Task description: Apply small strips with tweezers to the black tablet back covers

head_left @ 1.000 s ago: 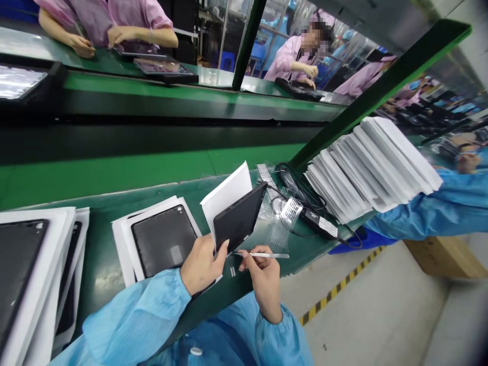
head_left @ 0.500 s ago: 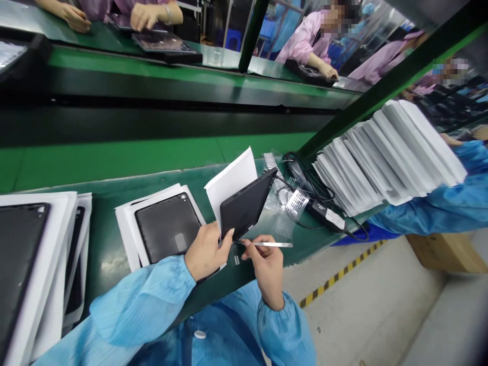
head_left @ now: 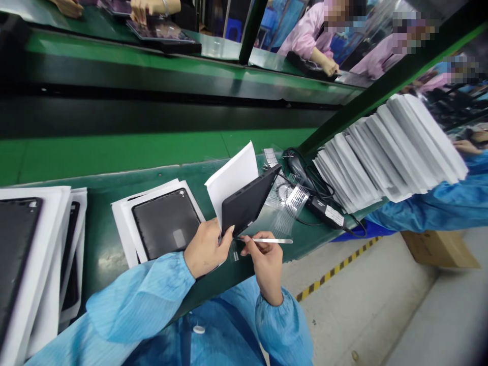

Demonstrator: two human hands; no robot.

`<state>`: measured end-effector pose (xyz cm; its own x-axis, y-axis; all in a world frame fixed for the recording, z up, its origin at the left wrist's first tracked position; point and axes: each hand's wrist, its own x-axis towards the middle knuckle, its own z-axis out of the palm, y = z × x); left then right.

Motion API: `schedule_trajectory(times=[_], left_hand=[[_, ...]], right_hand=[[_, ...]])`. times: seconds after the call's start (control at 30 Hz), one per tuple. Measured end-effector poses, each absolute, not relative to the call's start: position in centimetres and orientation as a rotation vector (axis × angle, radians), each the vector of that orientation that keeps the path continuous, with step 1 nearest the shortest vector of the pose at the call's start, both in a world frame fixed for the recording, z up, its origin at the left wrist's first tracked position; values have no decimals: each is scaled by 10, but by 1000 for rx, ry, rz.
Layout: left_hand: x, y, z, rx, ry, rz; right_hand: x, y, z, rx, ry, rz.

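Observation:
My left hand [head_left: 206, 249] is closed on the lower corner of a black tablet back cover [head_left: 249, 201], thumb in front. The cover stands tilted up above the bench, with a white sheet [head_left: 232, 173] behind it, partly in the same grip. In a pinch, my right hand [head_left: 267, 262] holds slim silver tweezers [head_left: 280, 241], their flat end pointing right. Their tips reach the cover's lower edge, close to my left thumb; whether they touch it I cannot tell. Just below hangs or lies a small clear strip [head_left: 235, 252]. Left of my hand, another black cover [head_left: 168, 223] lies on white sheets.
More covers interleaved with white sheets [head_left: 49, 284] are stacked at the left. Clear label strips [head_left: 295, 201], a black cabled device [head_left: 324, 211] and a tall pile of white sleeves [head_left: 389, 152] stand at right. A slanting green post [head_left: 343, 119] rises behind; co-workers sit beyond.
The view has shifted slightly. Both hands keep their grips on the cover and the tweezers, with barely any movement at the cover's lower edge.

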<state>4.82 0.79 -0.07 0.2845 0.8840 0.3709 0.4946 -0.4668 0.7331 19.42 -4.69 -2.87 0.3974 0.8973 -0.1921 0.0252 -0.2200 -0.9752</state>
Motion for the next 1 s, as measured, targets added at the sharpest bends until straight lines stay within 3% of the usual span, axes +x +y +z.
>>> schedule_trajectory(times=[1.0], left_hand=[[48,9,-2,1837,1134,984]], right_hand=[[193,-60,-40,-1562,-922,886]])
